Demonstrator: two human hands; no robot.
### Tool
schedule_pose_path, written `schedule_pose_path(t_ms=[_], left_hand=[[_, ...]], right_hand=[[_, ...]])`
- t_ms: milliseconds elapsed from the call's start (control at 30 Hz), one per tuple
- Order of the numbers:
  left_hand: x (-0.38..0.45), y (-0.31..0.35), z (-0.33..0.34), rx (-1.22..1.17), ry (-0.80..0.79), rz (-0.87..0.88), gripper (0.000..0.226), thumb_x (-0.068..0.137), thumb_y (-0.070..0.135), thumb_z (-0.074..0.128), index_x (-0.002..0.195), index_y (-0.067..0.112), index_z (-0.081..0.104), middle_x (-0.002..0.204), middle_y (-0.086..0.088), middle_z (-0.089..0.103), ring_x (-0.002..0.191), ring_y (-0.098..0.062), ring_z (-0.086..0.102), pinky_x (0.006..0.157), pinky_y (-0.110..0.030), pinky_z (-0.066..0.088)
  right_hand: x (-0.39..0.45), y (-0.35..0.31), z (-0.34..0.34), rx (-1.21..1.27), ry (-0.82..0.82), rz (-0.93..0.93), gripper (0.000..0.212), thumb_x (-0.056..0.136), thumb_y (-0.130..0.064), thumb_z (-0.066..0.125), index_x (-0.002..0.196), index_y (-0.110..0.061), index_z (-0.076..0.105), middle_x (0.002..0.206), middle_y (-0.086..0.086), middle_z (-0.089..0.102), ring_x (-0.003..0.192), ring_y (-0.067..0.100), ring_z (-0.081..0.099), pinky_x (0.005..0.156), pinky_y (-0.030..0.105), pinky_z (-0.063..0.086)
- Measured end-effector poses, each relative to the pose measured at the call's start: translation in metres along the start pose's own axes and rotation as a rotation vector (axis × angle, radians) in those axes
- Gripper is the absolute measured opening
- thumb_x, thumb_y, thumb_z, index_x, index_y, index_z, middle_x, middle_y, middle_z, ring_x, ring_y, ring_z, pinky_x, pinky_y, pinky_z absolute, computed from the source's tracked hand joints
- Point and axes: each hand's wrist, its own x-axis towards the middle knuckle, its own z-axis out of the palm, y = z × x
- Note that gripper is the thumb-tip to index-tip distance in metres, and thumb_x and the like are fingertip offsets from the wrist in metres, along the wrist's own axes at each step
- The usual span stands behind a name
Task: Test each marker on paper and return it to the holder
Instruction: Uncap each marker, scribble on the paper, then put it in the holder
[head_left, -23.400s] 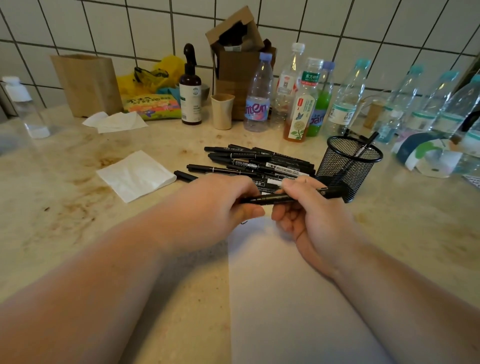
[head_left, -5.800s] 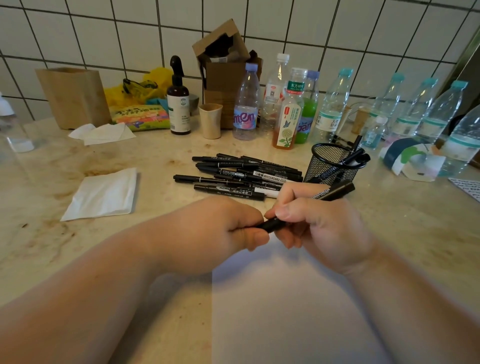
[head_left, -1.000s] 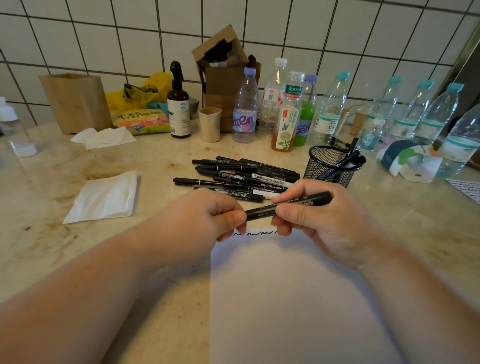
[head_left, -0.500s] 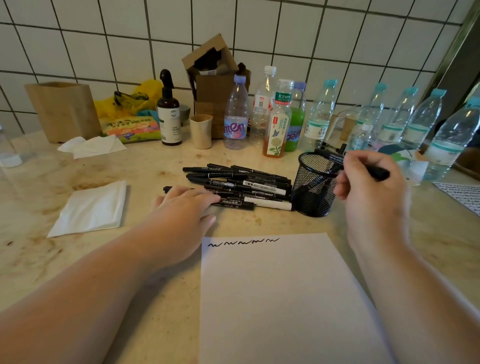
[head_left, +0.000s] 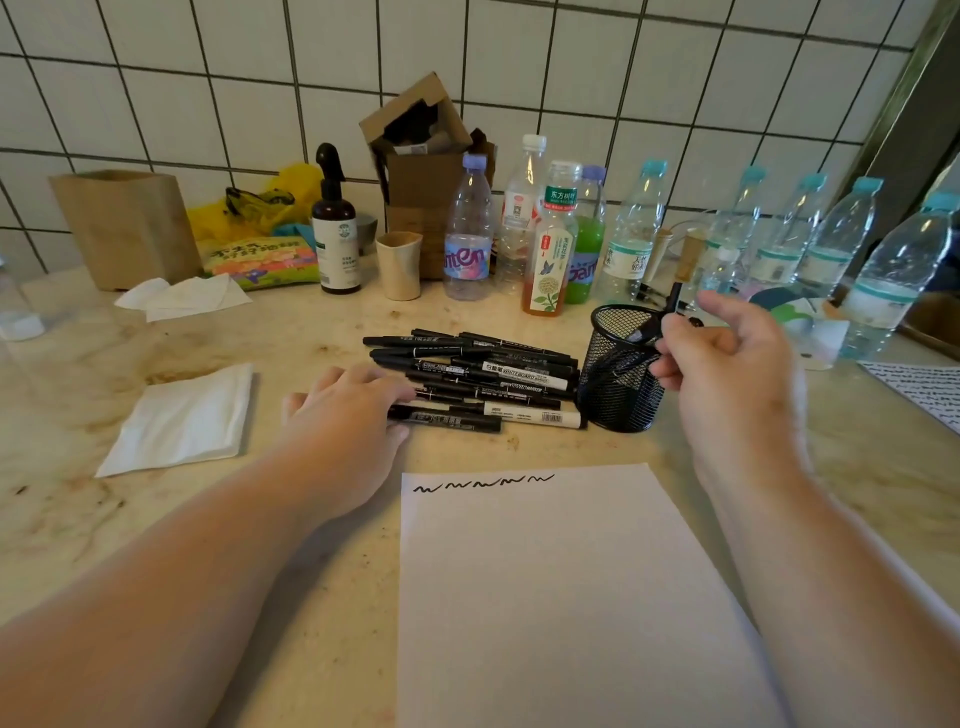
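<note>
A pile of several black markers lies on the counter left of the black mesh holder. My left hand rests flat on the pile's left end, its fingertips on the nearest marker. My right hand hovers at the holder's right rim with its fingers loosely spread and nothing in them. A few markers stand in the holder, one tip poking above the rim. The white paper lies in front of me with one black squiggle line along its top edge.
Several plastic bottles line the tiled wall, with a cardboard box, a spray bottle, a small cup and a wooden box. A folded tissue lies left. A scribbled sheet sits at the right edge.
My right hand has let go of the tested marker over the holder and spread its fingers. My left hand has slid further onto the marker pile.
</note>
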Motion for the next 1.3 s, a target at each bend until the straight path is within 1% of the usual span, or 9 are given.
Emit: schedule_pose_path(t_ms=[133, 267, 400, 500, 633, 900, 1133, 1200, 1300], left_hand=[[0.000, -0.002, -0.003, -0.007, 0.006, -0.022, 0.026, 0.097, 0.039, 0.054, 0.121, 0.045, 0.058, 0.129, 0.013, 0.050, 0.124, -0.017, 0.036, 0.102, -0.043, 0.031], [-0.001, -0.003, -0.004, -0.011, 0.004, -0.047, 0.015, 0.097, 0.039, 0.054, 0.109, 0.042, 0.061, 0.118, 0.011, 0.057, 0.116, -0.018, 0.042, 0.099, -0.043, 0.037], [-0.004, 0.003, -0.006, -0.218, 0.038, 0.025, 0.013, 0.096, 0.033, 0.057, 0.092, 0.045, 0.053, 0.102, 0.015, 0.056, 0.088, -0.005, 0.049, 0.072, -0.022, 0.039], [-0.012, 0.010, -0.010, -0.272, 0.016, 0.154, 0.018, 0.094, 0.037, 0.058, 0.086, 0.051, 0.050, 0.094, 0.024, 0.052, 0.084, 0.005, 0.050, 0.064, -0.013, 0.032], [-0.022, 0.020, -0.014, -0.263, 0.015, 0.338, 0.013, 0.083, 0.057, 0.045, 0.094, 0.051, 0.050, 0.092, 0.029, 0.050, 0.094, 0.016, 0.045, 0.065, -0.010, 0.037], [-0.024, 0.020, -0.015, -0.184, 0.006, 0.287, 0.032, 0.078, 0.069, 0.038, 0.083, 0.044, 0.058, 0.073, 0.019, 0.061, 0.082, 0.011, 0.051, 0.054, -0.019, 0.040], [-0.030, 0.028, -0.020, -0.225, 0.013, 0.303, 0.020, 0.087, 0.060, 0.050, 0.096, 0.045, 0.060, 0.085, 0.038, 0.059, 0.080, 0.012, 0.054, 0.055, -0.022, 0.046], [-0.031, 0.029, -0.019, -0.225, 0.022, 0.312, 0.023, 0.088, 0.059, 0.048, 0.091, 0.040, 0.061, 0.080, 0.029, 0.063, 0.077, 0.007, 0.055, 0.053, -0.023, 0.044], [-0.033, 0.034, -0.019, -0.228, 0.034, 0.350, 0.029, 0.088, 0.059, 0.044, 0.084, 0.036, 0.061, 0.068, 0.014, 0.061, 0.074, 0.001, 0.054, 0.051, -0.019, 0.040]], right_hand=[[-0.006, -0.005, 0.001, 0.029, 0.010, -0.033, 0.031, 0.092, -0.025, 0.070, 0.110, -0.043, 0.053, 0.067, -0.013, 0.069, 0.061, 0.001, 0.066, 0.062, 0.020, 0.051], [-0.012, -0.007, 0.003, 0.101, -0.031, -0.058, 0.015, 0.087, -0.024, 0.070, 0.097, -0.033, 0.064, 0.060, -0.013, 0.061, 0.052, 0.003, 0.055, 0.049, 0.014, 0.044], [-0.020, -0.001, 0.009, -0.052, -0.338, -0.050, 0.010, 0.080, -0.041, 0.069, 0.086, -0.034, 0.073, 0.057, -0.012, 0.063, 0.051, 0.000, 0.053, 0.052, 0.014, 0.043], [-0.028, 0.005, 0.016, -0.127, -0.641, 0.086, 0.028, 0.072, -0.060, 0.069, 0.094, -0.043, 0.073, 0.066, -0.009, 0.068, 0.058, 0.006, 0.060, 0.061, 0.030, 0.049], [-0.039, 0.003, 0.022, 0.142, -0.859, 0.284, 0.021, 0.081, -0.042, 0.076, 0.097, -0.028, 0.078, 0.070, 0.003, 0.072, 0.056, 0.016, 0.064, 0.053, 0.028, 0.052], [-0.036, -0.003, 0.019, 0.352, -0.724, 0.443, 0.016, 0.070, -0.025, 0.082, 0.077, -0.012, 0.075, 0.058, 0.008, 0.063, 0.045, 0.013, 0.052, 0.041, 0.020, 0.044], [-0.037, -0.002, 0.022, 0.358, -0.679, 0.470, 0.014, 0.084, -0.013, 0.079, 0.071, -0.016, 0.074, 0.055, 0.005, 0.059, 0.045, 0.013, 0.050, 0.041, 0.021, 0.041], [-0.038, -0.004, 0.022, 0.424, -0.700, 0.499, 0.010, 0.081, -0.020, 0.081, 0.077, -0.012, 0.075, 0.055, 0.005, 0.058, 0.045, 0.013, 0.051, 0.042, 0.021, 0.042], [-0.042, -0.007, 0.024, 0.517, -0.833, 0.526, 0.028, 0.076, -0.038, 0.079, 0.084, -0.011, 0.081, 0.058, 0.007, 0.062, 0.048, 0.015, 0.055, 0.046, 0.024, 0.045]])
